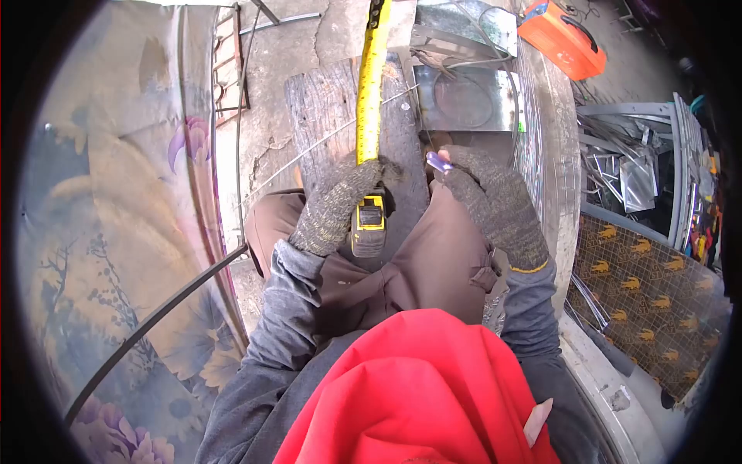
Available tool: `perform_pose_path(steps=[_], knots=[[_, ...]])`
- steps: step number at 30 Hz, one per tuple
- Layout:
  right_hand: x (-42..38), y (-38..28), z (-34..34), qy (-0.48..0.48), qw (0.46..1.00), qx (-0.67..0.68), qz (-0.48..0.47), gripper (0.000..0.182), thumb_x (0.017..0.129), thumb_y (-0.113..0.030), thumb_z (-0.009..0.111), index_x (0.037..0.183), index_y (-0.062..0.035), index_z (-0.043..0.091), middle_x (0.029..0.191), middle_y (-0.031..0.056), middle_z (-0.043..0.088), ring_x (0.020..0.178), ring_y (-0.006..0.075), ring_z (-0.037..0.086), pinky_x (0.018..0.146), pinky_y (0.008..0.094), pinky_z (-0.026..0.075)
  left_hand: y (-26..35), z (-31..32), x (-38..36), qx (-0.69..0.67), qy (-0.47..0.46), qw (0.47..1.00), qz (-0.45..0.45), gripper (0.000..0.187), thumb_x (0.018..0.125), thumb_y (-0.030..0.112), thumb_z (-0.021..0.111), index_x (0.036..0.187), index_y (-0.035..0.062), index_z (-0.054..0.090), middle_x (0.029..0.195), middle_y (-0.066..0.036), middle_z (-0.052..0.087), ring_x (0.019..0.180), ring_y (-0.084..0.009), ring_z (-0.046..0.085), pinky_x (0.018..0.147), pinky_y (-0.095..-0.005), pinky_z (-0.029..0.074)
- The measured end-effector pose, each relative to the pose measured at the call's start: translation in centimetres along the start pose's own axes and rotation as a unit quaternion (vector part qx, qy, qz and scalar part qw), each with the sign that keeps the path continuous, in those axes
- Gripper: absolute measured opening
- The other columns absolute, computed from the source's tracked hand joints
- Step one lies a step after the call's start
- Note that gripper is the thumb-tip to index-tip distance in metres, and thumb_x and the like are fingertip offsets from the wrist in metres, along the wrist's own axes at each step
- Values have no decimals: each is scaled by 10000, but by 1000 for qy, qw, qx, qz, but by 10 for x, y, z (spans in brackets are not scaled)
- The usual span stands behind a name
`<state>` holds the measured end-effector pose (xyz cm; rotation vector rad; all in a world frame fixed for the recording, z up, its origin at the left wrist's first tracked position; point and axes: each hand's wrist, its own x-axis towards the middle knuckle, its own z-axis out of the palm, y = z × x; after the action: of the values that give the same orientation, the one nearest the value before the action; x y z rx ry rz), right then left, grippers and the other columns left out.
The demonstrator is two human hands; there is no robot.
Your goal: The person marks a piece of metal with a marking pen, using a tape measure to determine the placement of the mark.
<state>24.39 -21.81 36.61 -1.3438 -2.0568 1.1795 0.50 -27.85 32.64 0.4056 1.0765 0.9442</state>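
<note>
My left hand, in a grey knitted glove, is closed around a yellow tape measure between my thighs. Its yellow blade is pulled out and runs forward over a weathered wooden board. My right hand, gloved alike, holds a purple pen by its fingers, with a fingertip bare. A thin metal rod lies slantwise across the board, passing under the tape blade.
Shiny sheet metal lies ahead on the right, with cables over it. Farther right stand an orange machine and a metal rack with scraps. A dark patterned panel lies at right. Floral fabric hangs along the left.
</note>
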Motion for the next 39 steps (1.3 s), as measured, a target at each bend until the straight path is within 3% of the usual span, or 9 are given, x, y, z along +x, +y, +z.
perform_pose_path(steps=[8, 17, 21, 24, 26, 27, 33, 35, 39], knots=[[-72, -14, 43, -39, 908, -215, -357, 322, 847, -196, 692, 1091, 6, 633, 1023, 146, 660, 947, 270, 645, 783, 337, 513, -35, 3, -94, 72, -45, 996, 20, 282, 966, 277, 589, 1109, 34, 594, 866, 6, 591, 747, -67, 540, 651, -234, 462], [-136, -87, 44, -166, 983, 66, 53, 394, 829, -295, 707, 1110, -31, 631, 1073, 136, 640, 996, 246, 616, 866, 349, 471, -78, -13, -139, 37, -127, 991, 32, 314, 946, 324, 603, 1018, 19, 597, 923, -67, 622, 812, -139, 587, 732, -263, 489], [-156, 10, 80, -173, 953, 249, -19, 357, 909, -296, 627, 1206, -98, 616, 1135, 121, 621, 1044, 238, 609, 883, 343, 475, -65, -3, -159, 58, -131, 989, -16, 274, 952, 264, 595, 1061, 14, 618, 959, -56, 634, 867, -128, 591, 771, -260, 478], [-165, -9, 69, -118, 981, 48, -144, 338, 946, -277, 559, 1264, -167, 597, 1213, 96, 600, 1076, 234, 606, 890, 353, 486, -74, -3, -165, 128, -140, 981, -36, 238, 958, 223, 580, 1051, 11, 635, 985, -53, 632, 894, -122, 585, 794, -265, 469], [-166, -23, 62, -39, 861, -362, -356, 335, 918, -275, 578, 1241, -195, 615, 1208, 77, 612, 1057, 225, 618, 876, 369, 496, -81, -5, -167, 159, -152, 975, -34, 238, 955, 205, 581, 1072, 5, 632, 1008, -68, 632, 907, -137, 592, 803, -273, 472], [-166, -25, 63, -38, 861, -362, -354, 335, 918, -275, 578, 1241, -195, 615, 1208, 77, 612, 1057, 225, 618, 876, 369, 496, -83, -3, -169, 187, -146, 971, -2, 230, 947, 184, 579, 1079, 2, 627, 1024, -94, 627, 918, -175, 600, 811, -293, 478], [-168, -43, 58, -231, 914, -303, -138, 483, 916, -357, 599, 1349, -160, 513, 1324, 99, 546, 1214, 253, 528, 1038, 393, 411, -89, -5, -172, 269, -153, 948, 78, 210, 935, 133, 568, 1089, 2, 622, 1046, -146, 617, 947, -254, 613, 840, -335, 490], [-175, -23, 81, -28, 962, -185, -198, 274, 835, -261, 672, 1090, -163, 684, 1021, 91, 677, 933, 241, 661, 794, 387, 511, -98, -13, -170, 362, -186, 886, 221, 221, 950, 161, 567, 1089, -2, 623, 1055, -128, 626, 956, -237, 613, 850, -330, 486], [-162, -81, 33, -75, 992, 48, 84, 273, 828, -214, 691, 1079, -108, 681, 1039, 116, 671, 947, 253, 659, 784, 388, 518, -84, -1, -175, 193, -91, 976, 49, 237, 961, 194, 567, 1062, -11, 630, 1064, -118, 631, 955, -218, 611, 846, -334, 486]])
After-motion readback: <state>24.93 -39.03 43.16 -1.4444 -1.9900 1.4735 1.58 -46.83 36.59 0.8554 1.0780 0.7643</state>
